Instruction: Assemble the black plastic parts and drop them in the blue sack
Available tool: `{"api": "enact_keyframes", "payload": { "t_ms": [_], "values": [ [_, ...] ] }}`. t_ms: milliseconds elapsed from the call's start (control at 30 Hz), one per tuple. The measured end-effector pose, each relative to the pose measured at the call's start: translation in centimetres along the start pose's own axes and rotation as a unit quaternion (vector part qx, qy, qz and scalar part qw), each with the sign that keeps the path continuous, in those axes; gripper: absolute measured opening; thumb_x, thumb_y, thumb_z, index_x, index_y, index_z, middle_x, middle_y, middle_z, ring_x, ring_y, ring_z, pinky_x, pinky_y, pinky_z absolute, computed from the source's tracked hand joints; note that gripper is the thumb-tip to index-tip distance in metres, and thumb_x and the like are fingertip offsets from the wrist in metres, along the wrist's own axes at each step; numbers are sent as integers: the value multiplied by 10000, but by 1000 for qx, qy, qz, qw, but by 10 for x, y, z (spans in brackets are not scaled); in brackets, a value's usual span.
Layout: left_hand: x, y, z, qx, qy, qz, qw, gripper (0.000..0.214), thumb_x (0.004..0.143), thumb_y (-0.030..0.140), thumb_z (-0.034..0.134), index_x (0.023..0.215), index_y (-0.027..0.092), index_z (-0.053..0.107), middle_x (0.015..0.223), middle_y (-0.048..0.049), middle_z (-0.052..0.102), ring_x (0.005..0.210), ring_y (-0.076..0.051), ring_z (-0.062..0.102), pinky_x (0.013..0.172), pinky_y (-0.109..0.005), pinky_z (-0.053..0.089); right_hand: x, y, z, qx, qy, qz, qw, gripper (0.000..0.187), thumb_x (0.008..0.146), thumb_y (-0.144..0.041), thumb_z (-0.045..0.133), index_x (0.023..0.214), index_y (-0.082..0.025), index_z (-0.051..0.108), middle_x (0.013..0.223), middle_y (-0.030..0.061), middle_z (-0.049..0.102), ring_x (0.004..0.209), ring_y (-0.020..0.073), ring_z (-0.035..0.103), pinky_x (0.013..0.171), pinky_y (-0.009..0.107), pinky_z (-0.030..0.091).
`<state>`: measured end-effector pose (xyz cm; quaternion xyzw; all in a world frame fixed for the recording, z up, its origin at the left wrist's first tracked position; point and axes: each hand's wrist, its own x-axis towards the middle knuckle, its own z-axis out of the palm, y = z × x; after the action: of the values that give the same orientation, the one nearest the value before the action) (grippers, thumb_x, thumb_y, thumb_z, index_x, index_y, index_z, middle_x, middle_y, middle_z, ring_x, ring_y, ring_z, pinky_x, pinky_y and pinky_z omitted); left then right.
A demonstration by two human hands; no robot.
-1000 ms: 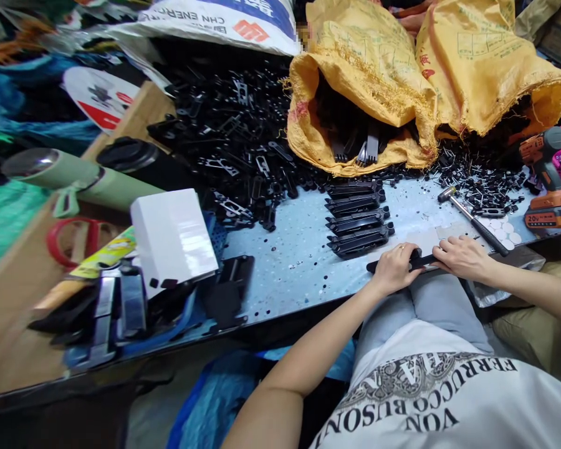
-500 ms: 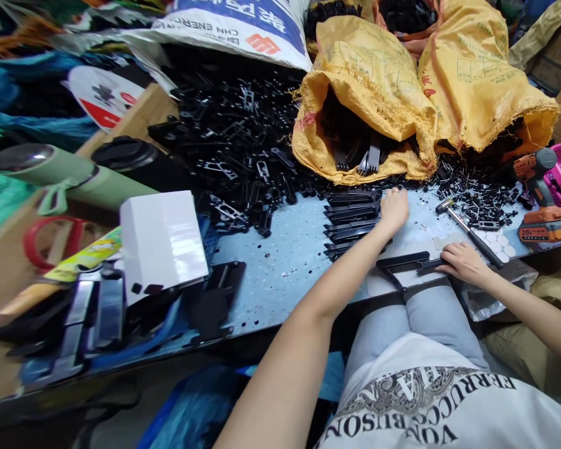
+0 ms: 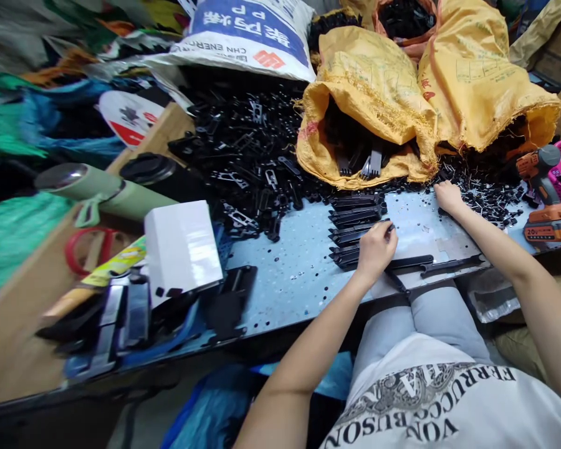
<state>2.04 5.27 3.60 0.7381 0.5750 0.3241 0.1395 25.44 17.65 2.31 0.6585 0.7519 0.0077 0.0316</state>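
Observation:
My left hand (image 3: 378, 251) is closed, with a small black plastic part (image 3: 391, 228) pinched at its fingertips. It is beside a stack of long black plastic pieces (image 3: 355, 218) laid in rows on the blue tabletop (image 3: 285, 268). Below it, at the front edge, lie a black hinged arm (image 3: 414, 262) and another long black bar (image 3: 453, 266). Farther off, my right hand (image 3: 449, 198) touches the near edge of a pile of small metal and black parts (image 3: 489, 196). Its fingers are drawn together, and whatever they hold is too small to make out.
Two yellow woven sacks (image 3: 369, 68) stand behind, one open with black parts inside. A heap of black parts (image 3: 257, 149) spreads to their left. An orange cordless drill (image 3: 545, 199) is at right. A white box (image 3: 182, 246) and a green bottle (image 3: 107, 196) stand at left.
My right hand has left the bar at the front edge and reached forward to the small-parts pile. My left hand has drawn back towards me from the far end of the stack.

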Motion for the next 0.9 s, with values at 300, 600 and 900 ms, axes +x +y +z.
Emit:
{"api": "enact_keyframes", "payload": {
  "t_ms": [300,600,900],
  "values": [
    [-73,-34,-9,-114,36,-70,990,221,834,266,505,953,153,653,847,-57,695,667,-143,641,643,-276,546,-36,-1,-10,149,97,-67,982,247,863,-177,452,1005,-129,649,994,130,618,864,206,582,751,295,429],
    [-84,-33,0,149,9,169,974,304,920,178,371,1130,87,571,889,-149,649,822,-221,611,697,-364,470,-142,-25,-22,398,104,-204,888,160,844,-291,540,838,-186,662,820,39,643,704,127,605,660,249,513],
    [-80,-53,9,205,-53,259,942,337,925,121,287,1154,41,521,777,-138,604,725,-218,567,583,-356,404,-167,-24,-8,325,115,-227,911,231,894,-291,473,873,-184,676,877,76,643,774,155,617,722,284,512]
  ]
}}
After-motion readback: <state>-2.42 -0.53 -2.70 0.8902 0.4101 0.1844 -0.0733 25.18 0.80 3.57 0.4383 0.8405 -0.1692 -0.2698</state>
